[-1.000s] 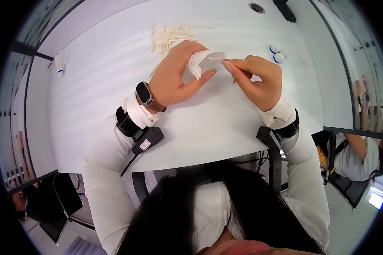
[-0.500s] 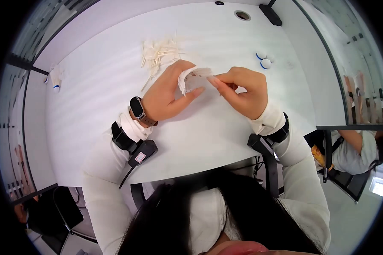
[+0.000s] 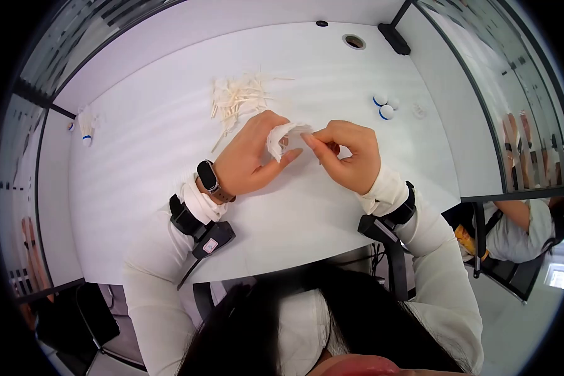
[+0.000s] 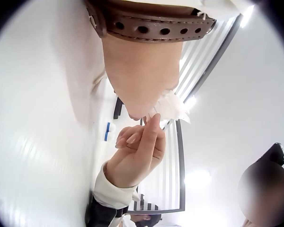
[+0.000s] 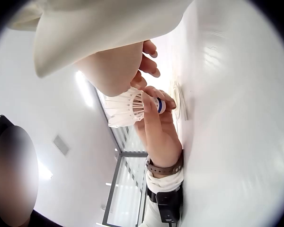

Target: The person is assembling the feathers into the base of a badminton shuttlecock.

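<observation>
A white feathered shuttlecock (image 5: 130, 106) with a blue band at its base lies on its side in the left hand (image 5: 158, 127), whose fingers and thumb curl round the base end. In the head view the left hand (image 3: 250, 156) holds the shuttlecock (image 3: 281, 139) above the table. The right hand (image 3: 351, 156) has thumb and forefinger pinched together at the feather rim. From the left wrist view, the right hand (image 4: 139, 153) pinches at the feathers (image 4: 173, 106); the base is hidden there.
Loose pale feather shafts (image 3: 238, 97) lie in a pile beyond the left hand. Several white balls with blue bands (image 3: 386, 112) sit at the right. Another shuttlecock (image 3: 86, 128) stands by the left partition. A round cable hole (image 3: 354, 42) is at the back.
The head view has shifted, so the table and both hands appear lower and further left. The left hand keeps hold of the shuttlecock, and the right hand's pinch stays at its rim.
</observation>
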Demonstrator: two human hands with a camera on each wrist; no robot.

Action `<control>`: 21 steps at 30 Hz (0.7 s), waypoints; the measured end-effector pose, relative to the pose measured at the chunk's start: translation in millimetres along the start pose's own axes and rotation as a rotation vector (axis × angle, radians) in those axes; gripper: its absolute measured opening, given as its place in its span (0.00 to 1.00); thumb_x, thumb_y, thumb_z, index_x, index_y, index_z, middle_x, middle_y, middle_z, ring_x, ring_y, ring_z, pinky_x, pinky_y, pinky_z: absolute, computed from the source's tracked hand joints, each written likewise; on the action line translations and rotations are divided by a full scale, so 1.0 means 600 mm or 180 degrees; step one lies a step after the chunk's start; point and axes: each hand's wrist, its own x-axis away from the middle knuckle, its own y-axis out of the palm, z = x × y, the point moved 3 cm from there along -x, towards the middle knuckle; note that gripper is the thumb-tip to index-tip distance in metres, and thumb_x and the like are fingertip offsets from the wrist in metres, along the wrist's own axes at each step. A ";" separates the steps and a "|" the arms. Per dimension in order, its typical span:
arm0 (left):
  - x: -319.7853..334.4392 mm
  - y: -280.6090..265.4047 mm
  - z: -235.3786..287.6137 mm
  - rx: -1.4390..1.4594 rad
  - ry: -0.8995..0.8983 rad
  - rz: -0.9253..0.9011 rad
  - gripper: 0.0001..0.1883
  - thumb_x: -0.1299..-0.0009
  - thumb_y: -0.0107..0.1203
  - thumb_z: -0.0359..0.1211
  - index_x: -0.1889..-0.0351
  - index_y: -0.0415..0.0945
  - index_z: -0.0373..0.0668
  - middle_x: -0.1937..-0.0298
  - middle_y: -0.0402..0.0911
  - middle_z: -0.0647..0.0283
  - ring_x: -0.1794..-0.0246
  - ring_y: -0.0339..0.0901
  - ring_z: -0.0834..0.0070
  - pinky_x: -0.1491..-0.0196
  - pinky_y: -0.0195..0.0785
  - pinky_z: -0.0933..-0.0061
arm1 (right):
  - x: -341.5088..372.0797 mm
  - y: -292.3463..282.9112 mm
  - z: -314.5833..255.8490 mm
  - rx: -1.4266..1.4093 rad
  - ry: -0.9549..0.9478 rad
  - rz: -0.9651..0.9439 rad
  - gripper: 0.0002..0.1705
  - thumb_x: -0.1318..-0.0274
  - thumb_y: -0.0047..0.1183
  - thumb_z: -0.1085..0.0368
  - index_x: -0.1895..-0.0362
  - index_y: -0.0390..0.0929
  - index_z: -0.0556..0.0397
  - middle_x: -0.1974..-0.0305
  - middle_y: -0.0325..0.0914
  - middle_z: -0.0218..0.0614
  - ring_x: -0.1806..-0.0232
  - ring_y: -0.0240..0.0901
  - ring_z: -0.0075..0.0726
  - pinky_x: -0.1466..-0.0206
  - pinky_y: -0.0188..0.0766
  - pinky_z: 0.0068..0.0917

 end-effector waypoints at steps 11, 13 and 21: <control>-0.005 -0.003 -0.002 -0.0347 0.0096 -0.0138 0.22 0.31 0.63 0.27 0.41 0.69 0.38 0.56 0.73 0.61 0.59 0.72 0.68 0.54 0.66 0.69 | -0.004 0.000 0.007 -0.0039 0.0167 0.0064 0.03 0.41 0.63 0.71 0.68 0.85 0.57 0.79 0.75 0.33 0.81 0.66 0.27 0.76 0.62 0.24; -0.004 -0.002 0.004 -0.0376 0.0015 -0.0080 0.21 0.31 0.63 0.28 0.42 0.70 0.39 0.56 0.74 0.60 0.59 0.73 0.68 0.54 0.67 0.69 | -0.006 -0.002 0.003 -0.0055 0.0208 0.0116 0.04 0.40 0.63 0.70 0.68 0.85 0.56 0.79 0.75 0.32 0.81 0.65 0.26 0.76 0.62 0.23; 0.002 -0.019 -0.014 -0.0131 -0.0433 0.0862 0.21 0.27 0.61 0.38 0.43 0.72 0.35 0.52 0.80 0.53 0.52 0.77 0.56 0.46 0.68 0.59 | -0.007 -0.019 0.016 0.0087 0.0037 -0.0317 0.12 0.43 0.65 0.64 0.54 0.85 0.52 0.66 0.81 0.34 0.63 0.73 0.34 0.62 0.70 0.30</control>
